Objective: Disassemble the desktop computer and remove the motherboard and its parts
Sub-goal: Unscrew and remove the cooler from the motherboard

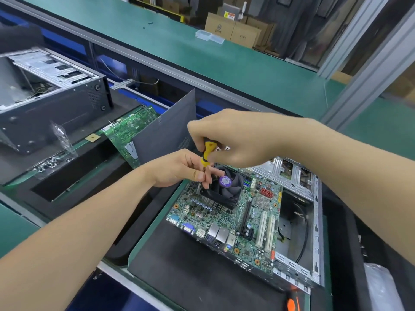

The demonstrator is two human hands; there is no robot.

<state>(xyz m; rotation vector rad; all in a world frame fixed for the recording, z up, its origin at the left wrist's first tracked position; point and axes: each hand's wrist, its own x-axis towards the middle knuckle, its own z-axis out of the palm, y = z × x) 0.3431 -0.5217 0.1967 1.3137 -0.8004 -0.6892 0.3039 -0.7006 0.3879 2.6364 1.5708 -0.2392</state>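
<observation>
A green motherboard lies partly out of an open metal computer case, resting on a black mat. A black cooler fan with a purple sticker sits on the board. My right hand grips the yellow-and-black handle of a screwdriver held upright over the fan's left corner. My left hand pinches the screwdriver's shaft just below the handle, with its fingertips close to the fan's edge.
A second open case stands at the left, with another green board and a grey panel leaning beside it. A clear bag of screws lies nearby. An orange-handled tool sits at the bottom edge. Cardboard boxes stand far behind.
</observation>
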